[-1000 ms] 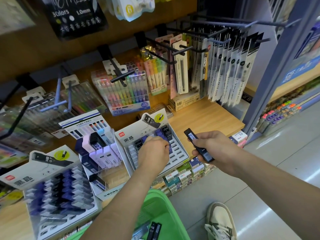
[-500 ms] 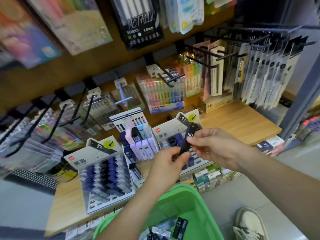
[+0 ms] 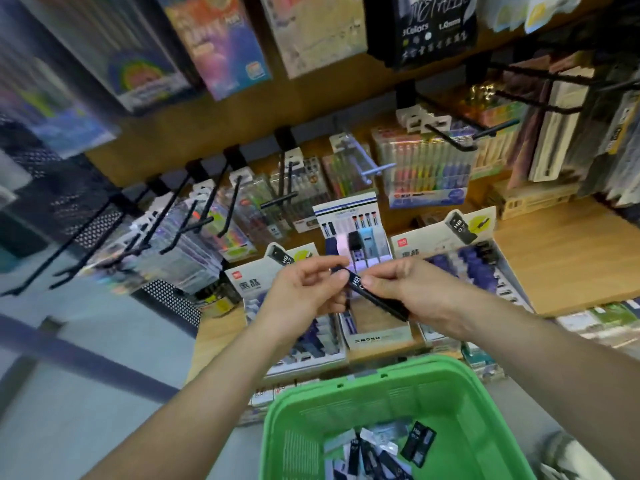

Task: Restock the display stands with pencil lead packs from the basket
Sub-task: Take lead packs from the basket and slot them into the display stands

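A black pencil lead pack (image 3: 375, 296) marked HB 0.7 hangs between both hands above the stands. My right hand (image 3: 415, 292) grips its lower part, and my left hand (image 3: 304, 289) pinches its upper end with thumb and fingertips. Below them stand three display stands on the wooden shelf: the left stand (image 3: 256, 282), the narrow middle stand (image 3: 360, 237) and the right stand (image 3: 485, 265). The green basket (image 3: 311, 403) sits at the bottom with several black and pale lead packs (image 3: 419, 443) in it.
Black hooks (image 3: 207, 216) with pen packs (image 3: 426, 171) stick out over the back of the shelf. Bare wooden shelf (image 3: 568, 258) lies right of the stands. Small boxes (image 3: 599, 320) line the shelf's front edge. A grey floor (image 3: 86, 341) lies to the left.
The view has swung left and blurred. My left hand came off the right stand and joined my right hand on the pack, which both have carried left over the middle stand.
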A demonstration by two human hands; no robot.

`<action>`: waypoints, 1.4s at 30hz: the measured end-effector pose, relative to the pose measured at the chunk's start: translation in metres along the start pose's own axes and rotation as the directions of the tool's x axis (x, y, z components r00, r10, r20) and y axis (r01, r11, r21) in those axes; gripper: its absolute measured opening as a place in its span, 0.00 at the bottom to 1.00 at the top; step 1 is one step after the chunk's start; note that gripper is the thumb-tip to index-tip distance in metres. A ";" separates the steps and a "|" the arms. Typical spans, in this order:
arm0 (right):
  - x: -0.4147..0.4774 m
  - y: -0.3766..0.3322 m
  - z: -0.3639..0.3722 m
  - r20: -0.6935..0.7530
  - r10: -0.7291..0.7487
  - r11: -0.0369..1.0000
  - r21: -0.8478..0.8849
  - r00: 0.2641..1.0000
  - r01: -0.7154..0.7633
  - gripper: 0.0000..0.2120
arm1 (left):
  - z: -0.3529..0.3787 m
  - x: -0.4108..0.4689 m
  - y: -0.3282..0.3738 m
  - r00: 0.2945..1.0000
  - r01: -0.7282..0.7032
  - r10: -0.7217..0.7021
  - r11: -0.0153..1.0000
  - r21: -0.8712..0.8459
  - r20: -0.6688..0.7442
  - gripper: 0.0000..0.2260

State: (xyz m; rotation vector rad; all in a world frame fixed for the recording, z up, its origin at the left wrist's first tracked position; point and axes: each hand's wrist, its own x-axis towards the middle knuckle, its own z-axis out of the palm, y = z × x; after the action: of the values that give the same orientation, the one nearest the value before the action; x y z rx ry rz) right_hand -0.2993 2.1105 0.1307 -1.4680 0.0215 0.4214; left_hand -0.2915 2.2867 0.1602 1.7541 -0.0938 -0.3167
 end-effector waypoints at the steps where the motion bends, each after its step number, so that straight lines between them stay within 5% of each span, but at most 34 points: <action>1: 0.004 0.000 0.007 0.007 -0.006 0.999 -0.040 1.000 0.007 0.06 | -0.008 -0.002 -0.001 1.000 0.013 -0.013 1.000 -0.010 -0.003 0.06; 8: 0.028 0.015 0.038 -0.077 -0.050 0.934 -0.356 0.996 0.019 0.08 | -0.100 -0.011 -0.019 0.956 0.044 0.060 0.939 0.342 -0.287 0.11; 12: 0.034 0.033 0.048 0.002 -0.013 0.789 -0.615 1.000 0.011 0.05 | -0.143 -0.013 -0.041 0.938 0.147 0.157 0.627 0.765 -0.308 0.08; 15: 0.039 0.042 0.056 0.054 0.032 0.675 -0.738 0.998 0.018 0.11 | -0.152 -0.022 -0.055 0.957 0.144 0.165 0.441 0.886 -0.237 0.07; 18: 0.046 0.049 0.063 0.109 0.021 0.573 -0.816 0.994 0.077 0.15 | -0.150 -0.023 -0.060 0.985 0.113 0.070 0.435 0.893 -0.158 0.06; 22: 0.052 0.060 0.072 0.194 0.051 0.438 -0.886 0.980 0.153 0.19 | -0.132 -0.021 -0.062 0.992 0.050 0.065 0.601 0.798 -0.111 0.08; 24: 0.053 0.065 0.076 0.202 0.087 0.402 -0.903 0.976 0.151 0.21 | -0.119 -0.019 -0.070 0.989 -0.039 0.142 0.537 0.843 -0.045 0.06; 29: 0.059 0.067 0.080 0.197 0.071 0.393 -0.906 0.978 0.154 0.23 | -0.101 -0.009 -0.088 0.969 -0.187 0.216 0.340 0.922 0.117 0.11; 33: 0.060 0.066 0.076 0.160 0.066 0.417 -0.901 0.985 0.118 0.22 | -0.093 -0.008 -0.100 0.970 -0.231 0.130 0.241 0.943 0.205 0.13; 42: 0.061 0.067 0.064 0.054 0.034 0.548 -0.836 0.998 0.027 0.18 | -0.089 -0.006 -0.105 0.982 -0.180 0.104 0.313 0.932 0.155 0.12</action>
State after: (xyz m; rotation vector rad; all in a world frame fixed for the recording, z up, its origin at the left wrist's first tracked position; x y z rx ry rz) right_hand -0.2774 2.1912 0.0581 -2.4238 -0.2736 0.5124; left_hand -0.2856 2.3947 0.0743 2.9236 -0.6023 -0.1740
